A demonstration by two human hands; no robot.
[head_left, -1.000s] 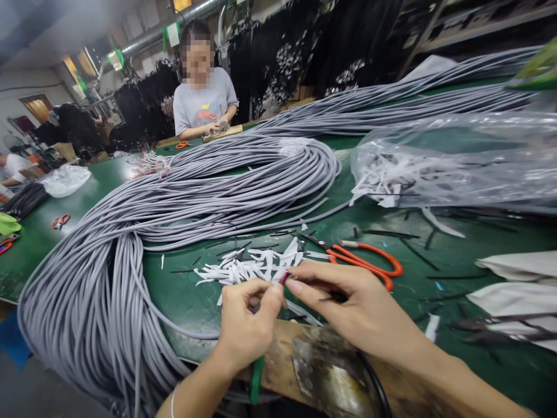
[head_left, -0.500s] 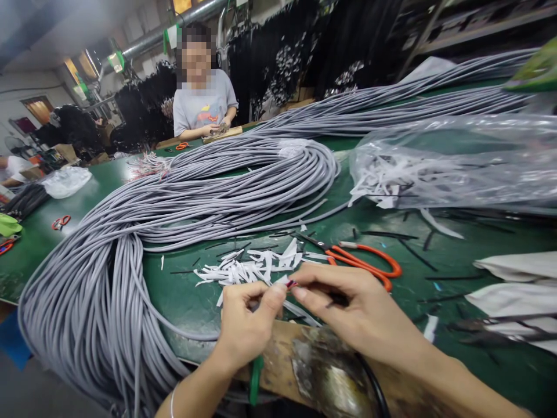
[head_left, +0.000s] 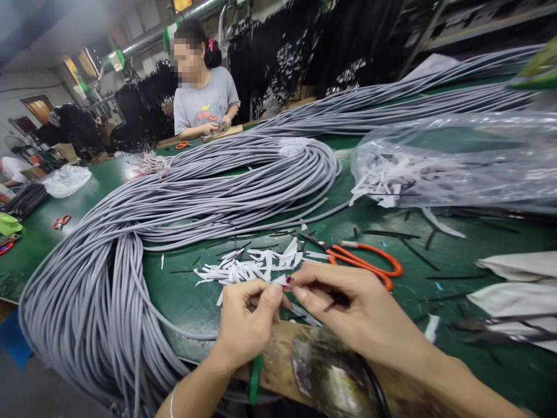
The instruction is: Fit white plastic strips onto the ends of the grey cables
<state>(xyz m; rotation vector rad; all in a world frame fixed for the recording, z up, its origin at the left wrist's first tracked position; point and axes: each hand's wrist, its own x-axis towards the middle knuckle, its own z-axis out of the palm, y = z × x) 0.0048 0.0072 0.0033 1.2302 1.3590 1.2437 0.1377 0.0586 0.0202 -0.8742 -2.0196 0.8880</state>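
Observation:
A grey cable [head_left: 191,333] runs from the big bundle [head_left: 100,278] into my left hand [head_left: 246,319], closed around its end with thumb and forefinger pinched. Small red and dark wires [head_left: 289,280] and a bit of white wrapping [head_left: 281,280] stick out past my left thumb. At these wires, the thumb and forefinger of my right hand [head_left: 352,302] are pinched together. A dark thin piece [head_left: 331,305] shows under the right fingers; what it is I cannot make out. White strips [head_left: 243,270] lie just beyond, and orange-handled scissors [head_left: 365,261] rest behind my right hand.
Below my hands is a wooden board [head_left: 278,360] with a worn metal piece [head_left: 335,377]. A clear plastic bag [head_left: 456,168] of white scraps lies right, near pliers [head_left: 478,328] and black offcuts [head_left: 418,252]. Across the green table [head_left: 108,180] sits a co-worker [head_left: 206,101].
My fingertips have parted slightly, so more white wrapping shows between them. Both hands otherwise stay in place. The co-worker's head has turned to the left side.

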